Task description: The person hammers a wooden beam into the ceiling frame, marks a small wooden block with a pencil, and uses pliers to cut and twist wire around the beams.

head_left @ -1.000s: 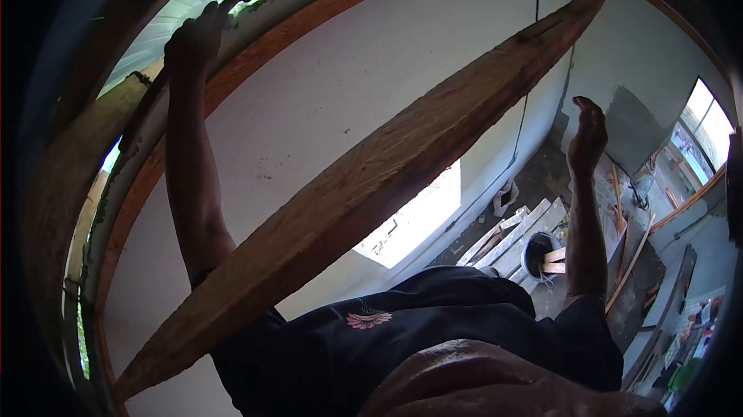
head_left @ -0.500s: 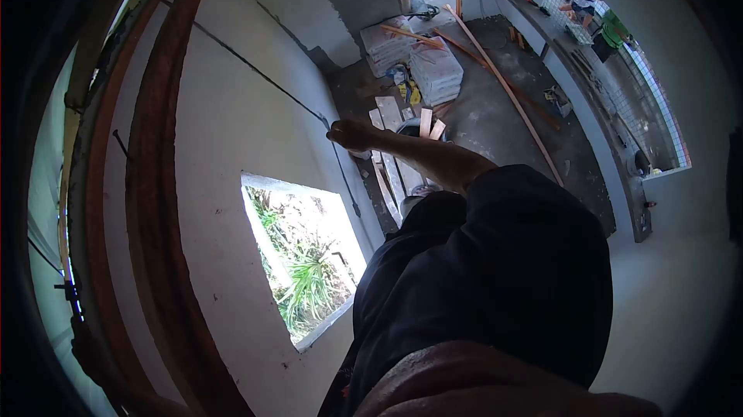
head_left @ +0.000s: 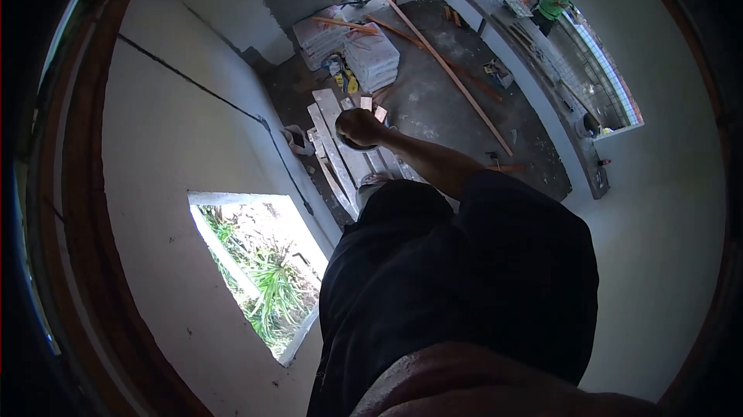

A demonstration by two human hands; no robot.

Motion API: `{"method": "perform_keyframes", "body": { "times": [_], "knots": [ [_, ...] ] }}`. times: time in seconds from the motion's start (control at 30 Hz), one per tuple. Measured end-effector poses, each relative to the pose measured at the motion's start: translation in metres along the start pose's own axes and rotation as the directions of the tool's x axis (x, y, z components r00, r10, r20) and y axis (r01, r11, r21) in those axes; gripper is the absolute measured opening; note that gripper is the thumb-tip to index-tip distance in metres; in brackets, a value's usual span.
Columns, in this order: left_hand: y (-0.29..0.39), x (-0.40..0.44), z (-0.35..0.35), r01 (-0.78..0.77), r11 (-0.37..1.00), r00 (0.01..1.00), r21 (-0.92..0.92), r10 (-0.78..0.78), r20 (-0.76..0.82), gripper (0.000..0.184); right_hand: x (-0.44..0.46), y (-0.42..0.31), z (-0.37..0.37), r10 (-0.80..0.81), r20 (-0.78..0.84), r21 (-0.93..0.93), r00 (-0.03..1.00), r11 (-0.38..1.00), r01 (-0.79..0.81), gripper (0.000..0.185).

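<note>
My right hand [head_left: 361, 128] is closed, fingers curled, at the end of a bent arm in a dark sleeve. It is over the planks [head_left: 329, 107] below. A dark round shape with a pale rim [head_left: 367, 147] shows around and under the fist. Whether the hand holds it or it lies beyond, I cannot tell. Just past the hand, short wooden pieces [head_left: 380, 113] stick up. My left hand is out of view.
White stacked sacks [head_left: 373, 61] stand on the floor. A long timber [head_left: 449, 72] lies slanting beyond them. A window opening [head_left: 263, 262] is at left, a long ledge [head_left: 534, 61] at right. A person in green [head_left: 552, 3] is beyond the tiled opening.
My right hand has left its place by the dark line on the wall and is now over the planks. The view has shifted, so the room appears further left.
</note>
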State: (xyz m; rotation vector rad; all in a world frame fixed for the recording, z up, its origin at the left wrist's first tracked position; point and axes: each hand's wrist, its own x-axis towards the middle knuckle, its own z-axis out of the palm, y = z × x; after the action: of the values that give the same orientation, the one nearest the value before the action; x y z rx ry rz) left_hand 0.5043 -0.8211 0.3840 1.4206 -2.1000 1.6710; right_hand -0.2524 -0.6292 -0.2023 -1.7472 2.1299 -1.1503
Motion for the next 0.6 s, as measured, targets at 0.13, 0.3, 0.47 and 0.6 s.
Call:
{"method": "perform_keyframes", "body": {
  "times": [0.13,0.3,0.47,0.6],
  "knots": [
    [0.094,0.018,-0.093,-0.025,0.985,0.897,0.170,0.097,-0.432,0.034,0.049,-0.077,-0.134,0.273,-0.413,0.521,0.869,0.853,-0.021,0.017],
    [0.271,-0.056,-0.097,0.257,0.639,0.959,-0.725,-0.261,0.110,0.023,0.056,-0.210,-0.315,-0.512,-0.761,0.225,0.399,0.368,0.902,0.027],
    [0.456,-0.068,-0.167,0.053,-0.068,0.964,-0.996,0.265,0.033,0.016,0.030,-0.275,-0.367,-0.749,-0.645,-0.049,0.155,0.242,0.969,0.028],
    [0.496,-0.058,-0.193,0.186,-0.249,0.918,-0.951,0.390,0.078,0.022,0.017,-0.282,-0.380,-0.776,-0.617,-0.128,0.130,0.261,0.957,0.031]
  ]
}}
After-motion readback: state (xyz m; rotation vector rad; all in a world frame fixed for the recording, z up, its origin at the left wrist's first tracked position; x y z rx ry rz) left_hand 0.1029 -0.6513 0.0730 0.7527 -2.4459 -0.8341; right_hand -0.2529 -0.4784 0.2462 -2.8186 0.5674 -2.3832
